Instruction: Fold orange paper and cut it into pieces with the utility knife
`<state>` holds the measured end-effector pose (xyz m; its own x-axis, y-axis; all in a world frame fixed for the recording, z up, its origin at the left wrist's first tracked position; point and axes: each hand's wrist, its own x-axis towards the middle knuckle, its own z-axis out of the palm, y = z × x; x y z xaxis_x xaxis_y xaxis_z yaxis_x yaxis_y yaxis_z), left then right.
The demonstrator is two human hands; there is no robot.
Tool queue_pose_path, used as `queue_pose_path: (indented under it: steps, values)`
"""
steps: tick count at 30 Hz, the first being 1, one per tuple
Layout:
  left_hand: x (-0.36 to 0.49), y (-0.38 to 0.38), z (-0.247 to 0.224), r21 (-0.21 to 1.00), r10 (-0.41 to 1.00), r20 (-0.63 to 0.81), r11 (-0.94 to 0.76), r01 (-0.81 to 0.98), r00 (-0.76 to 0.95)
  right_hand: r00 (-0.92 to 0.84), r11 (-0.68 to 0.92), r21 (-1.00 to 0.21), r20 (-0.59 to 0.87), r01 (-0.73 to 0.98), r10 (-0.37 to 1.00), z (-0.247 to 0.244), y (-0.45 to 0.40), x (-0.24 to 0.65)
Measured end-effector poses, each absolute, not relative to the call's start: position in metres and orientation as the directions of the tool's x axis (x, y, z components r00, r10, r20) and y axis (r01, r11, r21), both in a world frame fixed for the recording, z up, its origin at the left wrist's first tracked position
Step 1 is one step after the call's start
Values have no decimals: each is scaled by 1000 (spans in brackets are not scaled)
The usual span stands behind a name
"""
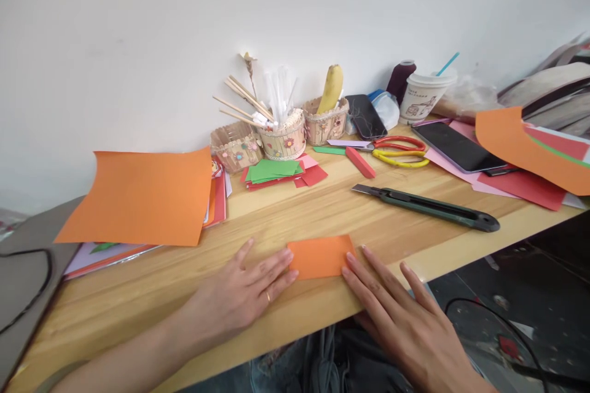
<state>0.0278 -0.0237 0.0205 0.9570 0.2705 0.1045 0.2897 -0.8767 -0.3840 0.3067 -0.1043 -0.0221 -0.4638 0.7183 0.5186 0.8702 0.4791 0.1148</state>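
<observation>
A small orange paper rectangle [320,256] lies flat on the wooden table [258,215] in front of me. The fingertips of my left hand [246,288] rest on its left edge, with the fingers stretched out and a ring on one of them. From the other side, my right hand [401,313] touches the right edge with its fingers spread, its thumb side hidden below the table's edge. Behind the paper to the right is a dark green utility knife [428,206], its blade showing at the left end.
Orange sheets [142,196] top a paper stack at left. Small green papers [274,169] lie before decorated baskets [282,140], one holding a banana [330,89]. Scissors [400,152], a phone [458,146], a lidded cup [424,95] and more coloured paper [530,147] occupy the right.
</observation>
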Motion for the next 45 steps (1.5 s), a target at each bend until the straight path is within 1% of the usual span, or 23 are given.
queue_pose_path:
  steps: [2, 5, 8, 9, 11, 13, 14, 17, 20, 26, 30, 33, 35, 37, 38, 40, 42, 43, 45]
  values:
    - [21, -23, 17, -380, 282, 92, -877, 296, 955, -478, 493, 119, 514, 862, 712, -24, -103, 312]
    - [20, -21, 16, -369, 260, 79, -889, 271, 962, -504, 528, 93, 474, 844, 722, -19, -103, 324]
    - [22, -19, 20, -350, 258, 63, -899, 264, 964, -499, 515, 101, 460, 851, 735, -7, -104, 324]
    - [23, -19, 22, -344, 258, 57, -902, 262, 964, -513, 525, 117, 467, 843, 720, -3, -103, 319]
    - [24, -20, 24, -336, 260, 46, -905, 260, 964, -577, 594, 139, 483, 793, 658, 3, -99, 300]
    - [25, -20, 24, -324, 255, 50, -910, 258, 966, -634, 679, 118, 500, 725, 590, 5, -92, 276]
    - [25, -21, 24, -315, 254, 58, -913, 259, 965, -642, 693, 105, 493, 714, 587, 4, -88, 265]
    - [26, -21, 26, -302, 249, 54, -919, 254, 967, -637, 680, 86, 450, 728, 626, -2, -79, 245]
    - [26, -20, 29, -294, 255, 26, -922, 251, 967, -602, 640, 65, 421, 766, 678, -6, -76, 253]
    - [24, -22, 30, -261, 283, -5, -926, 272, 959, -542, 571, 68, 426, 818, 724, -10, -78, 303]
    - [23, -26, 30, -259, 320, -16, -917, 305, 947, -515, 556, 51, 455, 830, 727, -13, -80, 319]
    - [22, -27, 30, -259, 332, -9, -912, 319, 943, -519, 541, 103, 478, 835, 709, -12, -82, 328]
    - [22, -27, 28, -233, 348, -9, -912, 336, 938, -560, 573, 135, 477, 808, 677, -10, -81, 339]
    - [22, -24, 26, -193, 359, 44, -912, 361, 932, -552, 577, 119, 496, 808, 671, -6, -77, 353]
    - [23, -22, 25, -169, 363, 98, -911, 375, 927, -514, 551, 97, 519, 829, 683, -5, -74, 361]
    - [26, -16, 24, -100, 356, 273, -913, 394, 894, -403, 451, 64, 572, 890, 715, -3, -65, 377]
    - [32, -8, 27, -10, 343, 463, -920, 392, 817, -335, 352, 91, 595, 932, 731, -2, -55, 391]
    - [36, -4, 31, 40, 341, 529, -925, 378, 777, -323, 315, 120, 591, 941, 739, -3, -50, 397]
    - [47, 4, 41, 146, 346, 602, -934, 327, 719, -311, 263, 169, 574, 950, 758, -5, -41, 404]
